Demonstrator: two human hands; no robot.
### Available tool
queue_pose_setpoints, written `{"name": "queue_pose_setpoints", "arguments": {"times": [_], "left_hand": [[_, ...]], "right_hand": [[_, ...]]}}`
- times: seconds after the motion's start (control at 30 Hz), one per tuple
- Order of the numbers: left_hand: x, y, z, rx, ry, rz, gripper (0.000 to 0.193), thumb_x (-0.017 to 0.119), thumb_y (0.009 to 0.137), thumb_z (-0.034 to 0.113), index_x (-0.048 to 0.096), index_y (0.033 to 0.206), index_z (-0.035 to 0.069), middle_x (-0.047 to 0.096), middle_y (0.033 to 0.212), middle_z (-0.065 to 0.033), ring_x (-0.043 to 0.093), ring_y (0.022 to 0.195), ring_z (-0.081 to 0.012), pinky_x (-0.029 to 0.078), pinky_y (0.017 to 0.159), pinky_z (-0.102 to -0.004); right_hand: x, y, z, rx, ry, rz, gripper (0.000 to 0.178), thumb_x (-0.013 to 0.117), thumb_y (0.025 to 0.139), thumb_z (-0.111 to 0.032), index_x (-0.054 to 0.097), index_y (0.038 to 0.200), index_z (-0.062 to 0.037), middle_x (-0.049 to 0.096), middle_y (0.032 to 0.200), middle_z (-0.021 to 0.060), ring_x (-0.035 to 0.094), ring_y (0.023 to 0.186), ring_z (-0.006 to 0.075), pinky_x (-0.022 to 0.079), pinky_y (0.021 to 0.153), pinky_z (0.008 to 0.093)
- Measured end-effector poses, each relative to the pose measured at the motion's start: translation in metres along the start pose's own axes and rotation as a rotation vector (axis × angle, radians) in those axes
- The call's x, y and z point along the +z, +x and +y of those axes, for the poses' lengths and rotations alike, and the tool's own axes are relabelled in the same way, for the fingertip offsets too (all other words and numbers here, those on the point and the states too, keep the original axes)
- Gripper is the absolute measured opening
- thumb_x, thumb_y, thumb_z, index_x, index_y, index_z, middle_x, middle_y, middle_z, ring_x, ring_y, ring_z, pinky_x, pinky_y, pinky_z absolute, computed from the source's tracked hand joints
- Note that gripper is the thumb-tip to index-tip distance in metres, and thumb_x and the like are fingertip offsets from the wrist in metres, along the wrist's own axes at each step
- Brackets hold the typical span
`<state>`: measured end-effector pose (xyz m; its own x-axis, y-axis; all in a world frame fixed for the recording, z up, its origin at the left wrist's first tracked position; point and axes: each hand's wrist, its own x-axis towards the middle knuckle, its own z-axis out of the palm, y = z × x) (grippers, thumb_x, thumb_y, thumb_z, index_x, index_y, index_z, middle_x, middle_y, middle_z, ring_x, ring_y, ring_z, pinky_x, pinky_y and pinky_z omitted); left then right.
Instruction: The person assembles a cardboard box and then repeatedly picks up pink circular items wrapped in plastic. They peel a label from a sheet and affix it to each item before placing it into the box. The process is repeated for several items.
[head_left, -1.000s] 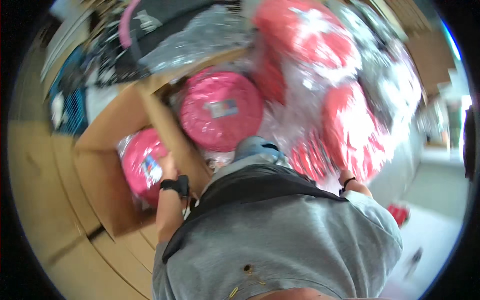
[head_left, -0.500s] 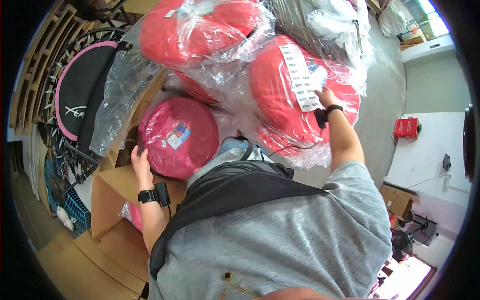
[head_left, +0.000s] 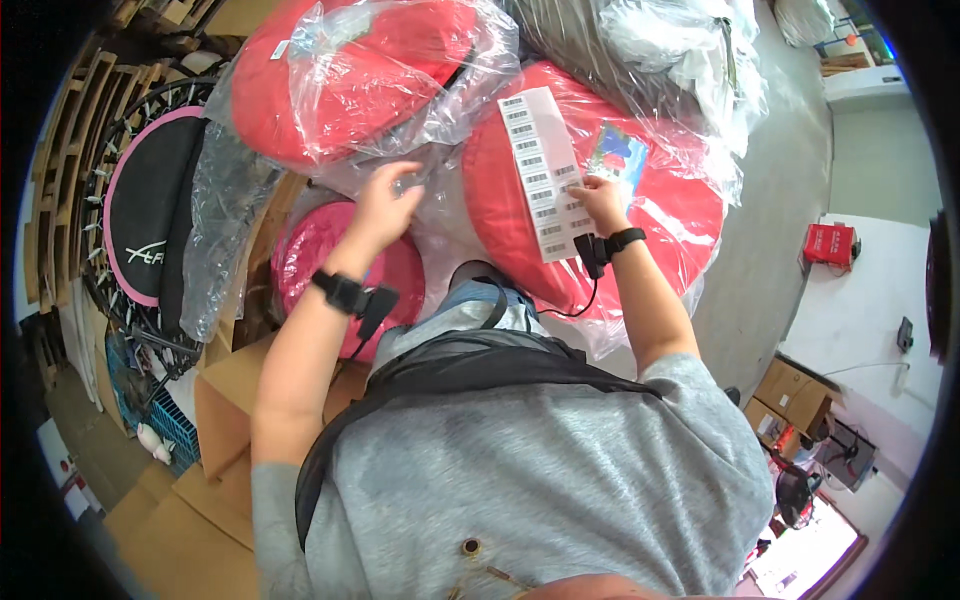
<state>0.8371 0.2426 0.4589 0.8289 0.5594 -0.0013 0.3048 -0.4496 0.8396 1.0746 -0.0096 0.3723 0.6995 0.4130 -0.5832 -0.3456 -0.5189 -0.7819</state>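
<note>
Two red bagged discs (head_left: pixel 672 215) beside grey floor (head_left: pixel 765 200); right grip (head_left: pixel 603 203) pinching label sheet (head_left: pixel 540 160), left grip (head_left: pixel 385 208) apart.

Barcodes (head_left: pixel 524 130) line the white sheet (head_left: pixel 556 148); lettering (head_left: pixel 147 253) marks black fabric (head_left: pixel 152 200).

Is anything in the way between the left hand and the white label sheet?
Nothing visible blocks the left hand from the label sheet. In the picture, just clear wrap and the edge of a red bundle show in the gap. The right hand holds the sheet's far edge.
</note>
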Motion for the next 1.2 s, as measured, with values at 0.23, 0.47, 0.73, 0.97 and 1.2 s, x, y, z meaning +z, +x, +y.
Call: {"name": "queue_pose_setpoints", "arguments": {"times": [0.23, 0.47, 0.73, 0.97, 1.2], "left_hand": [[0.130, 0.056, 0.059, 0.432, 0.160, -0.260, 0.021, 0.061, 0.071, 0.017, 0.063, 0.088, 0.004, 0.060, 0.091, -0.0107, 0.055, 0.088, -0.0276, 0.044, 0.079, -0.0365], [0.154, 0.064, 0.074, 0.477, 0.129, -0.277, 0.019, 0.065, 0.069, 0.018, 0.065, 0.082, 0.004, 0.062, 0.084, -0.0084, 0.057, 0.082, -0.0263, 0.046, 0.074, -0.0341], [0.160, 0.070, 0.067, 0.024, -0.183, -0.422, 0.015, 0.064, 0.075, 0.014, 0.066, 0.084, 0.002, 0.065, 0.081, -0.0090, 0.061, 0.073, -0.0157, 0.047, 0.067, -0.0265], [0.139, 0.076, 0.062, 0.028, -0.371, 0.013, 0.015, 0.064, 0.074, 0.015, 0.066, 0.080, 0.002, 0.064, 0.078, -0.0110, 0.061, 0.071, -0.0231, 0.047, 0.067, -0.0312], [0.082, 0.045, 0.056, 0.643, 0.219, 0.247, 0.007, 0.065, 0.069, 0.011, 0.064, 0.075, 0.009, 0.063, 0.081, -0.0015, 0.057, 0.084, -0.0181, 0.041, 0.080, -0.0341]], "right_hand": [[0.006, -0.034, -0.021, -0.179, 0.212, -0.118, 0.014, 0.058, 0.078, -0.006, 0.061, 0.090, 0.0010, 0.063, 0.079, 0.0050, 0.057, 0.066, 0.0109, 0.046, 0.060, 0.0245], [0.001, -0.048, -0.017, -0.447, 0.017, -0.053, 0.015, 0.060, 0.073, 0.002, 0.060, 0.088, 0.0018, 0.061, 0.076, 0.0056, 0.056, 0.069, 0.0099, 0.045, 0.063, 0.0237], [-0.003, -0.040, -0.006, -0.619, -0.067, -0.008, 0.013, 0.058, 0.073, 0.004, 0.059, 0.086, 0.0024, 0.059, 0.076, 0.0068, 0.054, 0.066, 0.0118, 0.044, 0.060, 0.0266], [-0.011, -0.039, 0.004, -0.262, 0.028, 0.172, 0.023, 0.059, 0.074, -0.005, 0.057, 0.095, 0.0052, 0.061, 0.079, 0.0104, 0.058, 0.070, 0.0162, 0.047, 0.068, 0.0281], [0.027, -0.049, -0.029, -0.580, -0.242, 0.133, 0.027, 0.060, 0.078, -0.017, 0.060, 0.094, 0.0044, 0.061, 0.087, 0.0123, 0.058, 0.079, 0.0214, 0.045, 0.072, 0.0292]]}}
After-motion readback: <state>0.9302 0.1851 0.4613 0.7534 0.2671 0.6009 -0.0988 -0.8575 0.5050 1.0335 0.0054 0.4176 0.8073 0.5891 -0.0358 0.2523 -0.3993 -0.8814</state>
